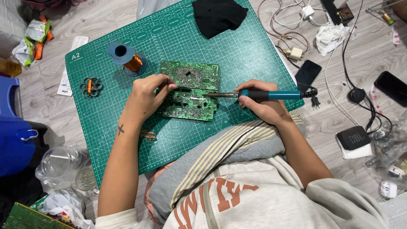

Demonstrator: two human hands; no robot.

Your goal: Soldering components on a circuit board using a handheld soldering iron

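Observation:
A green circuit board [190, 90] lies solder side up in the middle of a green cutting mat [237, 55]. My right hand [260, 104] grips a soldering iron [271, 94] with a teal and black handle, its metal tip resting on the board's middle. My left hand [146, 95] rests on the board's left edge, fingers pinched there; whether they hold a thin solder wire is too small to tell.
A spool of copper wire [127, 59] and a small ring-shaped part [90, 87] sit on the mat's left. A black cloth [218, 16] lies at the mat's top. Phones [308, 74], cables, a plug [294, 53], a black speaker [356, 138] lie right. Blue container [12, 140] left.

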